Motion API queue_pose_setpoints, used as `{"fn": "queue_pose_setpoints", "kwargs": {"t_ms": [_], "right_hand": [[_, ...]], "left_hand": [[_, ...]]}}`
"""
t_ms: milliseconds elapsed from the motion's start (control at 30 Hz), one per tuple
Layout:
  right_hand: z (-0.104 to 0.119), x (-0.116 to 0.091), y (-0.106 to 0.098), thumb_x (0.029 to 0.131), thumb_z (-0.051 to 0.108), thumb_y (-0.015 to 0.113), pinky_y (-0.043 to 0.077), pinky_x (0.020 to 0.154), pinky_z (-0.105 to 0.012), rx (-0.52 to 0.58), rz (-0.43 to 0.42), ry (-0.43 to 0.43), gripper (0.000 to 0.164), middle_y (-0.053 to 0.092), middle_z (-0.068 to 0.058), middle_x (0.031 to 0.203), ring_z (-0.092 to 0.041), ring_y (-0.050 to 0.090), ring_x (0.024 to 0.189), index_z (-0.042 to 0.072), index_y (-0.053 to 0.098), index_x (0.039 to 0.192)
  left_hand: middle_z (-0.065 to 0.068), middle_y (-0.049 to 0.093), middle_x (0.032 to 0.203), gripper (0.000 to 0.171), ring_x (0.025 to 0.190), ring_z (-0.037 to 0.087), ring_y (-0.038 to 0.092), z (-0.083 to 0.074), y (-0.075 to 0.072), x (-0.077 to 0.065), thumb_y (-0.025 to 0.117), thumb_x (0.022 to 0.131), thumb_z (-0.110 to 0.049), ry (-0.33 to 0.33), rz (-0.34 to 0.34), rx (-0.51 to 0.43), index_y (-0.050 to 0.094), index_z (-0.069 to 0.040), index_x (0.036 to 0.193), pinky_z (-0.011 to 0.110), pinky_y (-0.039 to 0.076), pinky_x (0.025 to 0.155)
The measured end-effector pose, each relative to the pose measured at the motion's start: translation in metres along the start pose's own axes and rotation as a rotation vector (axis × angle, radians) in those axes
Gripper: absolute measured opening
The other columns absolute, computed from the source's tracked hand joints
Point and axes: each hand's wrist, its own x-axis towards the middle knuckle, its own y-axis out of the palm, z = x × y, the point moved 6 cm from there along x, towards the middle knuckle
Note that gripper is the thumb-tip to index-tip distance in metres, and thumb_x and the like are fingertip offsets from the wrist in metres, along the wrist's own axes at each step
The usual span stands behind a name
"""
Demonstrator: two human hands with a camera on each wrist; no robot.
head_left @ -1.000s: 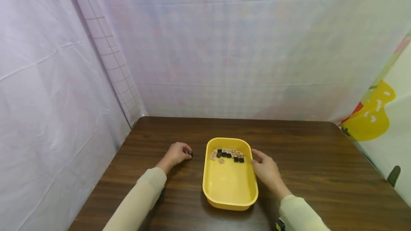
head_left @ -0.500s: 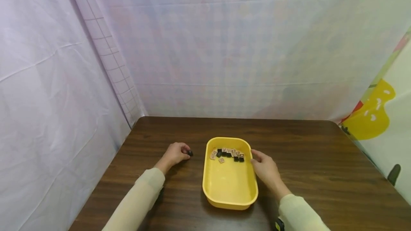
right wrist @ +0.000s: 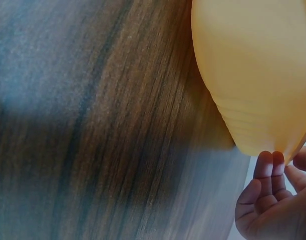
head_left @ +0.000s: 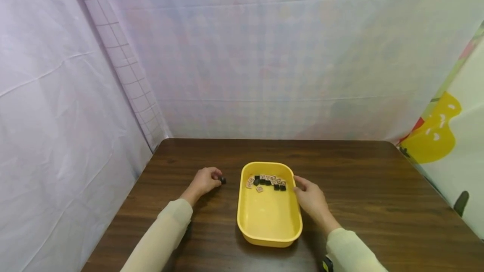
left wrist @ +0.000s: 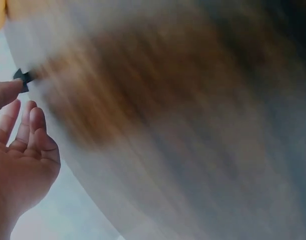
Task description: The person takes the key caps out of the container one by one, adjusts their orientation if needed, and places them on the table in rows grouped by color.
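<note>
Just left of the yellow plastic tub (head_left: 269, 241), my left hand (head_left: 204, 181) pinches a small black block (head_left: 223, 180) low over the table. In the left wrist view the block (left wrist: 24, 80) shows angular edges beyond the thumb, with the other fingers loosely bent below. My right hand (head_left: 313, 198) grips the tub's right wall near its far end. From the right wrist, fingertips (right wrist: 264, 159) press the outside of the tub (right wrist: 257, 65), the thumb lying at the rim. Inside the tub's far end lie several black blocks (head_left: 280, 187) and several beige tiles (head_left: 259, 189) with dark markings.
A dark wood-grain table (head_left: 378, 196) carries the tub. Pale curtains (head_left: 264, 53) hang behind it and along the left side. On the right is a white cloth with a yellow printed shape (head_left: 431, 139).
The head view has shifted very slightly. Both hands and the tub keep their places, and the black block in my left fingers sits at a slightly different angle.
</note>
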Motion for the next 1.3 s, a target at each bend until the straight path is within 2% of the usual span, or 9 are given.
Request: {"fn": "queue_pose_setpoints", "kwargs": {"t_ms": [167, 300, 500, 600, 733, 900, 1100, 1300], "right_hand": [[0.002, -0.001, 0.000, 0.098, 0.016, 0.055, 0.048, 0.071, -0.034, 0.014, 0.006, 0.009, 0.047, 0.066, -0.014, 0.101, -0.023, 0.059, 0.085, 0.001, 0.053, 0.142], [0.001, 0.000, 0.000, 0.098, 0.016, 0.055, 0.048, 0.072, -0.035, 0.015, 0.005, 0.009, 0.047, 0.067, -0.015, 0.103, -0.024, 0.060, 0.086, 0.001, 0.052, 0.142], [0.000, 0.000, -0.001, 0.097, 0.016, 0.055, 0.049, 0.074, -0.035, 0.018, 0.000, 0.010, 0.047, 0.068, -0.016, 0.105, -0.024, 0.061, 0.086, 0.001, 0.052, 0.142], [0.000, -0.001, -0.001, 0.098, 0.016, 0.055, 0.050, 0.074, -0.036, 0.020, -0.001, 0.013, 0.047, 0.068, -0.016, 0.106, -0.024, 0.061, 0.087, 0.001, 0.052, 0.142], [-0.002, 0.000, -0.001, 0.098, 0.017, 0.054, 0.050, 0.076, -0.037, 0.020, -0.001, 0.020, 0.048, 0.067, -0.016, 0.107, -0.024, 0.061, 0.088, 0.002, 0.051, 0.143], [-0.004, 0.001, -0.002, 0.097, 0.016, 0.054, 0.050, 0.074, -0.036, 0.017, -0.005, 0.023, 0.048, 0.067, -0.016, 0.106, -0.024, 0.060, 0.087, 0.002, 0.051, 0.143], [-0.003, 0.000, -0.001, 0.097, 0.015, 0.054, 0.049, 0.070, -0.032, 0.025, -0.001, 0.015, 0.047, 0.067, -0.015, 0.103, -0.022, 0.060, 0.083, 0.001, 0.051, 0.143], [0.001, -0.003, -0.002, 0.096, 0.013, 0.055, 0.050, 0.072, -0.034, 0.028, -0.006, -0.007, 0.046, 0.068, -0.017, 0.105, -0.023, 0.061, 0.085, -0.001, 0.053, 0.141]], "left_hand": [[0.006, 0.066, 0.094, 0.028, 0.089, 0.021, 0.061, -0.015, -0.004, 0.001, 0.073, 0.088, -0.009, 0.017, -0.034, -0.058, 0.069, 0.000, 0.114, 0.041, 0.051, 0.081], [0.006, 0.067, 0.095, 0.029, 0.090, 0.022, 0.062, -0.036, -0.005, 0.003, 0.073, 0.090, -0.012, 0.045, -0.047, -0.092, 0.069, -0.001, 0.116, 0.041, 0.052, 0.081], [0.007, 0.065, 0.101, 0.029, 0.091, 0.020, 0.060, -0.071, 0.004, 0.009, 0.072, 0.091, -0.015, 0.093, -0.026, -0.089, 0.069, -0.004, 0.118, 0.038, 0.052, 0.079], [0.006, 0.064, 0.103, 0.030, 0.092, 0.020, 0.058, -0.090, 0.013, 0.012, 0.071, 0.093, -0.014, 0.123, 0.013, -0.082, 0.068, -0.005, 0.121, 0.038, 0.051, 0.080], [0.007, 0.063, 0.107, 0.032, 0.093, 0.018, 0.056, -0.114, 0.029, 0.015, 0.070, 0.093, -0.015, 0.169, 0.099, -0.054, 0.067, -0.006, 0.124, 0.037, 0.050, 0.081], [0.008, 0.064, 0.113, 0.034, 0.097, 0.017, 0.058, -0.135, 0.055, 0.018, 0.069, 0.095, -0.020, 0.221, 0.216, 0.026, 0.066, -0.009, 0.127, 0.033, 0.050, 0.084], [0.005, 0.068, 0.109, 0.032, 0.097, 0.013, 0.062, -0.146, 0.084, 0.021, 0.070, 0.094, -0.020, 0.311, 0.306, 0.144, 0.068, -0.008, 0.124, 0.028, 0.051, 0.083], [0.003, 0.070, 0.106, 0.033, 0.093, 0.012, 0.063, -0.147, 0.104, 0.023, 0.073, 0.092, -0.018, 0.358, 0.363, 0.258, 0.069, -0.007, 0.123, 0.024, 0.051, 0.080]]}}
